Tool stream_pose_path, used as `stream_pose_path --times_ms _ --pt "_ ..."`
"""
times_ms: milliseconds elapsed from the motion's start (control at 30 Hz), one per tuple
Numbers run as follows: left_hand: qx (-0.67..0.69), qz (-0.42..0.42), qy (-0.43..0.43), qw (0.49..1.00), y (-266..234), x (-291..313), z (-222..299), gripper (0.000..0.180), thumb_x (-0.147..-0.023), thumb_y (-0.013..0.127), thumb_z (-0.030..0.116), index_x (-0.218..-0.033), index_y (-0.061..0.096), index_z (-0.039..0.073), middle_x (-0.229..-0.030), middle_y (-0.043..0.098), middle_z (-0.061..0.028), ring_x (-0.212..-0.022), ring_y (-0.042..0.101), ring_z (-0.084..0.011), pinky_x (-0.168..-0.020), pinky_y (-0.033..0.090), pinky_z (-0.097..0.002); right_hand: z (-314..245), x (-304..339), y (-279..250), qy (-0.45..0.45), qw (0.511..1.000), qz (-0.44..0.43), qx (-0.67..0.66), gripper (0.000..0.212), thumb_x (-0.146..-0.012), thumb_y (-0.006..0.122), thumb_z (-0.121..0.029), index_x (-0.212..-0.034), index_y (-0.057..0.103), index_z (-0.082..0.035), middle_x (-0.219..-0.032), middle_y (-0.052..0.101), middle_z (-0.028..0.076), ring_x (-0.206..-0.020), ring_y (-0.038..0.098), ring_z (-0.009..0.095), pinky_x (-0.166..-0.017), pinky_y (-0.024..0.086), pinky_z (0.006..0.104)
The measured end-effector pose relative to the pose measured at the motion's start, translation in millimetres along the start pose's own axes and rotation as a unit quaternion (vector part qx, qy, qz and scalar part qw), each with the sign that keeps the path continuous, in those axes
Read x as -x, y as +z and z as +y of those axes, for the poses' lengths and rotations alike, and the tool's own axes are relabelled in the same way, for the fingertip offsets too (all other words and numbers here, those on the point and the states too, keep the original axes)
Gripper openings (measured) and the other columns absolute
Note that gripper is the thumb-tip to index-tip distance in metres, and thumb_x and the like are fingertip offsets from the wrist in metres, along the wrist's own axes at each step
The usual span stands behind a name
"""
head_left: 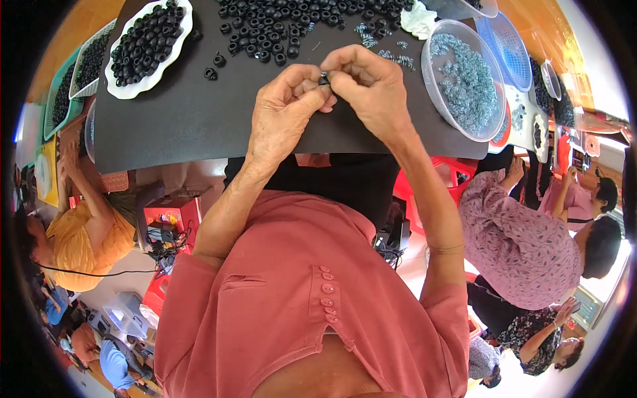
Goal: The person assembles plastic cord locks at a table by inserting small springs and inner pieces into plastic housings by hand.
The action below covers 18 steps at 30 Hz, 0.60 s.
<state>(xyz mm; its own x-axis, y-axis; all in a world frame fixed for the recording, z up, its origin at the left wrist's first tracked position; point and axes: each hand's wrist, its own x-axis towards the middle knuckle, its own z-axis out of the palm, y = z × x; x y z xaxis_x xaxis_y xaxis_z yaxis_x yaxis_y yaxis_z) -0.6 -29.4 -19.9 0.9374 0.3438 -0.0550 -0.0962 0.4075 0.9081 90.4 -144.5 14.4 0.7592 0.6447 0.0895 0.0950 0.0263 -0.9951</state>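
Both hands meet above the black mat (199, 126), near the middle of its near edge. The left hand (282, 116) has its fingers curled inward, thumb and forefinger pinched at the tips. The right hand (371, 89) is likewise curled, its fingertips pressed against those of the left. Between the two sets of fingertips sits a small dark part (324, 78); only a sliver shows, and its shape cannot be made out. Which hand bears the grip cannot be told; both touch it.

Loose black rings (279, 36) lie scattered along the mat's far edge, the heap cut off by the top of the view. A white scalloped dish (174, 56) at the far left corner is filled with more black rings. A few small grey springs (397, 58) lie loose on the mat toward the far right. A clear round tub (434, 83) at the right edge holds a mass of the same springs; its near rim overhangs the mat. A blue mesh basket (511, 46) stands beyond the tub, partly cut off.

The mat's near edge hides the person's lap. Other people sit to either side, distorted by the lens.
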Motion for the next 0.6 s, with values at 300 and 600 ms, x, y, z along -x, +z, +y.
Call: stream_pose_path --times_ms 300,600 --pt "-0.094 -0.015 0.014 0.995 7.6 2.6 1.9 0.014 -0.087 0.056 -0.001 -0.1 0.06 -0.002 -0.076 0.061 -0.0014 -0.074 0.06 -0.0079 -0.07 0.05 -0.0231 -1.9 1.1 -18.5 0.005 0.987 -0.054 0.153 0.011 -0.076 0.062 -0.005 -0.085 0.059 0.002 -0.065 0.06 0.002 -0.06 0.06 0.008 -0.056 0.048 0.0224" --pt "-0.136 -0.011 0.023 0.99 8.5 1.9 1.4 0.012 -0.087 0.057 0.001 -0.099 0.061 -0.001 -0.079 0.062 -0.0007 -0.075 0.059 -0.0065 -0.069 0.048 -0.0215 6.5 -4.9 -18.1 -0.008 0.999 -0.021 0.025 0.009 -0.078 0.062 -0.002 -0.084 0.062 0.003 -0.068 0.061 0.003 -0.064 0.06 0.007 -0.06 0.049 0.0225"
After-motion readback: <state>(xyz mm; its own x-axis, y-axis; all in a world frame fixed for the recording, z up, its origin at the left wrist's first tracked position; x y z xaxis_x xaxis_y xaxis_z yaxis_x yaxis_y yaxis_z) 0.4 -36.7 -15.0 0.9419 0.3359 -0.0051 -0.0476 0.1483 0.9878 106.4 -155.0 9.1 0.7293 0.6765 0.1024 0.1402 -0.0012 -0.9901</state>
